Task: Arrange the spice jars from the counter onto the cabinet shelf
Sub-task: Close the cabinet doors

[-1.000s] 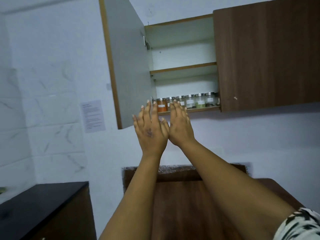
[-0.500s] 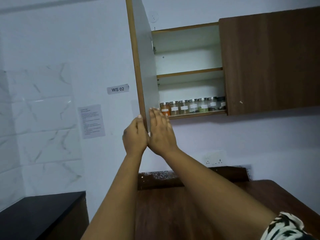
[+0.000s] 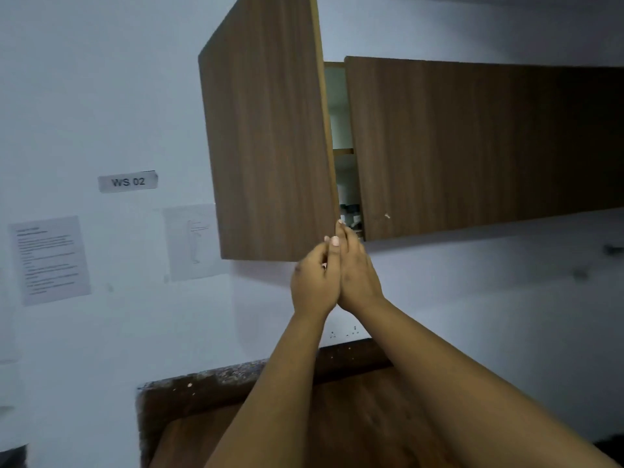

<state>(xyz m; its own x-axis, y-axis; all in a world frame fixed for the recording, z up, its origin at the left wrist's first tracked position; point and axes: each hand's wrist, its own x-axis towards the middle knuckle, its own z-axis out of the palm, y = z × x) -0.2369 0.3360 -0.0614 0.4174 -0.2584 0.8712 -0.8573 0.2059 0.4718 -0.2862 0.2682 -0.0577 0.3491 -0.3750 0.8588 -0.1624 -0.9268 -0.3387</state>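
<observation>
door (image 3: 270, 146) swung nearly closed, both hands (image 3: 334, 275) at its corner

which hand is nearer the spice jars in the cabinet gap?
Right. The right hand reaches up along the open door's free edge, fingertips just below the spice jars seen in the gap. The left hand sits lower and further left, under the door's bottom corner.

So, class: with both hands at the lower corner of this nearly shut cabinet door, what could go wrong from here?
1. The right hand's fingertips lie at the cabinet door's closing edge, beside the narrow gap; they might get pinched.
2. Jars sit near the shelf front; a hard shut could jolt them.
</observation>
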